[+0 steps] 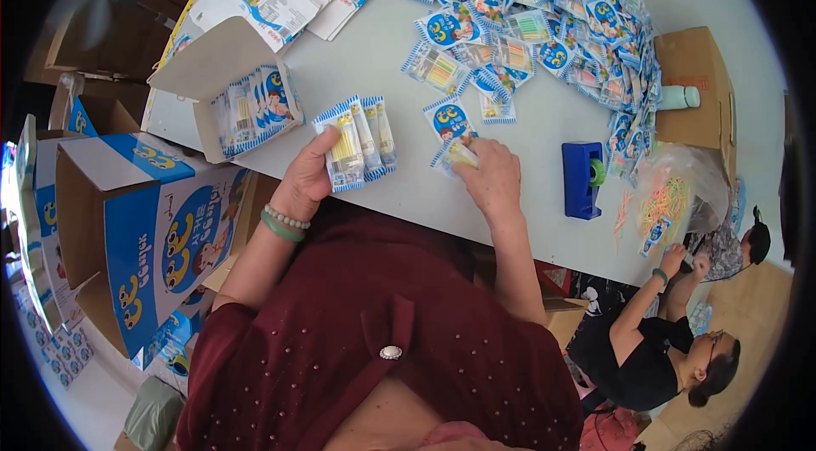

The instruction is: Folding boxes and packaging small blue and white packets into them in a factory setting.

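Note:
My left hand (308,169) is closed round a few small clear-fronted packets (347,153) with blue edges, fanned side by side; yellow sticks show through the front one. Over the tabletop to the right, my right hand (493,177) pinches another such packet (445,160) by its right side. Just beyond it lies a packet with a blue oval print (450,118), partly overlapped by the pinched one. To the left of my left hand stands an open white carton (204,130), its flap raised, with a row of the same packets (260,102) inside.
A large heap of packets (544,0) covers the far right of the table (357,51). Flattened cartons (280,5) lie far left. A blue tape dispenser (581,181) and a plastic bag of coloured bands (671,196) are at right. Large boxes (136,255) stand left; a co-worker (654,349) sits lower right.

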`<control>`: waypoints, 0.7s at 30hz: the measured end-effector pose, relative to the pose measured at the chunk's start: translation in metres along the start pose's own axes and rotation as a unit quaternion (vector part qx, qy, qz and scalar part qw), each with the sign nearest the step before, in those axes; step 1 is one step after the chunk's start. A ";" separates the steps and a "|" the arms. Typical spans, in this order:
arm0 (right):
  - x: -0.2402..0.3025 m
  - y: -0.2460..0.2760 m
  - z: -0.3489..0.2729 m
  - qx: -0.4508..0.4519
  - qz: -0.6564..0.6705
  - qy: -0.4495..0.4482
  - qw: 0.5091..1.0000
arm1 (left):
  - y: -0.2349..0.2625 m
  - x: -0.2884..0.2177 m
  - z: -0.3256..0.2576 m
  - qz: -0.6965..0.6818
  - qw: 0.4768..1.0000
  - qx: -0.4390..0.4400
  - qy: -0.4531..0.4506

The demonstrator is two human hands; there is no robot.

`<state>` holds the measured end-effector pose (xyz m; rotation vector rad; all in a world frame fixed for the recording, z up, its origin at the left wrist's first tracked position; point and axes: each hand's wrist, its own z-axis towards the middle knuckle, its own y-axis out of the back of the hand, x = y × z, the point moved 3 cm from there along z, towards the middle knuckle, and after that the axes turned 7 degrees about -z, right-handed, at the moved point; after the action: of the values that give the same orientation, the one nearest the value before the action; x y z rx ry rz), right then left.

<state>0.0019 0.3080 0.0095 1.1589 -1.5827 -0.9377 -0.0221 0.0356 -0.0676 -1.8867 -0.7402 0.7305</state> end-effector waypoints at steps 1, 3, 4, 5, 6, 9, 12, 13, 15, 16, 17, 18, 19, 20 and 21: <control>-0.001 0.003 0.000 0.002 -0.002 0.005 1.000 | 0.005 0.000 0.000 -0.028 1.000 0.005 -0.010; -0.003 0.008 -0.004 0.074 0.188 -0.020 0.979 | 0.016 -0.001 0.002 -0.034 0.999 0.010 -0.024; -0.002 0.002 0.001 0.075 0.188 -0.021 0.979 | 0.020 -0.002 0.001 -0.037 0.999 0.018 -0.033; 0.000 -0.001 0.011 -0.031 0.212 0.007 0.977 | 0.023 -0.002 0.000 -0.037 0.999 0.017 -0.033; 0.004 0.000 0.017 -0.138 0.232 0.034 0.962 | 0.023 -0.003 0.000 -0.045 0.998 0.042 -0.015; 0.030 -0.008 0.026 -0.136 -0.093 -0.053 0.985 | 0.012 -0.001 -0.002 -0.059 0.996 0.071 0.012; 0.027 0.000 0.034 -0.030 0.104 -0.111 0.988 | 0.003 0.001 -0.006 -0.038 0.995 0.082 0.029; 0.028 0.003 0.035 -0.041 0.202 -0.120 0.971 | 0.004 -0.001 -0.006 -0.038 0.996 0.082 0.026; 0.040 0.019 0.053 -0.031 0.180 -0.072 0.981 | 0.006 -0.001 -0.005 -0.026 0.995 0.092 0.034; 0.045 0.025 0.065 -0.024 0.158 -0.026 0.987 | 0.005 -0.001 -0.005 -0.025 0.995 0.094 0.037; 0.046 0.020 0.077 -0.027 0.158 -0.030 0.987 | 0.005 -0.002 -0.005 -0.027 0.995 0.089 0.036; 0.052 0.014 0.091 -0.158 0.039 0.036 0.986 | 0.003 -0.004 -0.005 -0.027 0.996 0.085 0.032; 0.055 0.009 0.098 -0.285 -0.086 0.098 0.950 | -0.002 -0.003 -0.002 -0.025 0.995 0.091 0.036; 0.052 -0.002 0.107 -0.253 -0.112 0.076 0.958 | -0.005 -0.003 -0.002 -0.020 0.995 0.093 0.039; 0.057 0.001 0.107 -0.253 -0.112 0.081 0.958 | -0.004 -0.003 -0.004 -0.019 0.995 0.091 0.038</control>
<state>-0.1082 0.2595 -0.0052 1.0245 -1.0091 -1.2710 -0.0218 0.0329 -0.0621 -1.7214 -0.6372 0.6758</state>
